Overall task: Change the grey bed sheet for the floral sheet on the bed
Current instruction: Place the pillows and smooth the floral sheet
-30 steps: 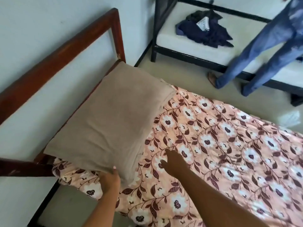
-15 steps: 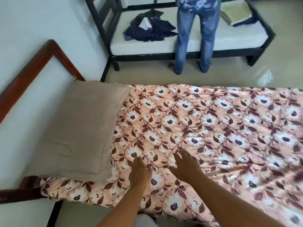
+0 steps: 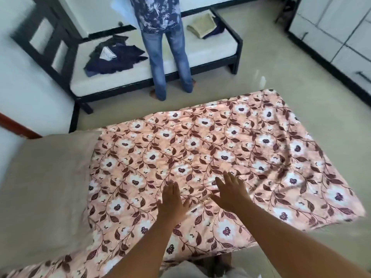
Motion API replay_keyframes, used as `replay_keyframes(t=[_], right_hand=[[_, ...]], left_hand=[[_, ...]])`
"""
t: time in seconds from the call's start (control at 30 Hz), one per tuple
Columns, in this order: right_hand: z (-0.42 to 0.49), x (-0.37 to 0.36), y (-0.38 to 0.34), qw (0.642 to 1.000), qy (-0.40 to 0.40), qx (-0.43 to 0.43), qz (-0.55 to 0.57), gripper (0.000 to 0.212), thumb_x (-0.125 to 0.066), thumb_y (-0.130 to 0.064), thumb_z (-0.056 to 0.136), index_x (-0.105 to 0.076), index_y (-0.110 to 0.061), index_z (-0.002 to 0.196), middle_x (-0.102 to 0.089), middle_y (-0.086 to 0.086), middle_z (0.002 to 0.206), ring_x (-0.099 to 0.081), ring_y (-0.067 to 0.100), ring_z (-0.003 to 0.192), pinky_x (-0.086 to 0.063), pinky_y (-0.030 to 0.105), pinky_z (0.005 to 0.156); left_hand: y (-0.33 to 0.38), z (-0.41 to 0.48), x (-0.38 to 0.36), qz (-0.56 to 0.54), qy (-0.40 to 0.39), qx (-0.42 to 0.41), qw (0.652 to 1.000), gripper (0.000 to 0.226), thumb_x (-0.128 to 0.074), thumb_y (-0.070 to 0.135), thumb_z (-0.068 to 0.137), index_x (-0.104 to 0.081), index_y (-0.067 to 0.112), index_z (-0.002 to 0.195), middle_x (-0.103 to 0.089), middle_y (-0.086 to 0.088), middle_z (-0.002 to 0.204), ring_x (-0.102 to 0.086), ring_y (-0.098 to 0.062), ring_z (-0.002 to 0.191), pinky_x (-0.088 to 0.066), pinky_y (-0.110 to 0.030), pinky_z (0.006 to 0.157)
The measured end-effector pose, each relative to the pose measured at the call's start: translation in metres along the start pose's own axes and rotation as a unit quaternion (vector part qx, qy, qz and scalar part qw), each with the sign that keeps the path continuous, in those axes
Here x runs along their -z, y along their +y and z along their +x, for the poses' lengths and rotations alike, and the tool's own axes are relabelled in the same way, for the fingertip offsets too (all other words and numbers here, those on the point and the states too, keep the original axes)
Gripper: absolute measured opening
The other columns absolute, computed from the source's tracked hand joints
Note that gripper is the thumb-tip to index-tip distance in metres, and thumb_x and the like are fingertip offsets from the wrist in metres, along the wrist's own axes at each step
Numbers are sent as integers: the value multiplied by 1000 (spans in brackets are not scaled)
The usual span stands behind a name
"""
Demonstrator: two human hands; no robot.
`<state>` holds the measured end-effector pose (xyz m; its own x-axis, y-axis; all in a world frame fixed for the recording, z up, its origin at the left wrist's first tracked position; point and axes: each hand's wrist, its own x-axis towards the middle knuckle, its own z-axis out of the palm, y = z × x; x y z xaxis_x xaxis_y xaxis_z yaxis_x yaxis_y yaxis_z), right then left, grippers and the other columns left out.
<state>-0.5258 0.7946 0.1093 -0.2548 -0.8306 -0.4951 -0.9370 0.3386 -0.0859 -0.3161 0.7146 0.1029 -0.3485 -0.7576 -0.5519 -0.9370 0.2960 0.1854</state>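
Floral sheet [image 3: 200, 147] is on the bed, spread right under both hands. There's no grey sheet in view, so the swap looks all but done. Left hand [image 3: 170, 201] and right hand [image 3: 230, 193] lie flat side by side, fingers straight, gripping nothing. Creases show right of the right hand. Pillow [image 3: 44, 187] sits left of the left hand, with open floor [image 3: 261, 57] beyond the fingertips.

The bed [image 3: 269, 90] carries floral sheet [image 3: 220, 141], pillow [image 3: 44, 187].
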Motion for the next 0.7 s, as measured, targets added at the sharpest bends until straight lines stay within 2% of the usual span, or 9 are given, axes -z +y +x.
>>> replay_keyframes(t=[0.17,0.4,0.5,0.7], right_hand=[[-14,4,11,999,-2,-35,20,82,-32,-72,97,-18,-22,160,-1,16,170,-5,33,157,-16,54,123],[-30,14,19,999,6,-40,22,81,-37,-71,96,-21,-21,158,-3,16,169,-3,31,157,-11,56,123],[-34,18,31,999,14,-44,17,81,-36,-72,96,-22,-22,158,-5,15,169,-5,31,157,-13,56,124],[-38,24,67,998,33,-50,29,76,-36,-70,97,-26,-23,156,-5,14,169,-6,30,157,-14,57,123]], left_hand=[[18,5,0,31,-23,-42,998,82,-37,57,102,4,17,160,14,0,168,8,-26,155,-18,-58,121],[31,13,-11,19,-41,-69,997,84,-29,66,99,4,20,161,16,2,168,7,-28,155,-17,-61,120],[41,15,-15,19,-36,-84,996,84,-27,67,99,4,20,160,13,-2,168,6,-28,155,-18,-61,120],[75,9,-15,33,-61,-94,993,83,-24,68,99,8,23,160,21,0,167,13,-25,154,-14,-64,119]])
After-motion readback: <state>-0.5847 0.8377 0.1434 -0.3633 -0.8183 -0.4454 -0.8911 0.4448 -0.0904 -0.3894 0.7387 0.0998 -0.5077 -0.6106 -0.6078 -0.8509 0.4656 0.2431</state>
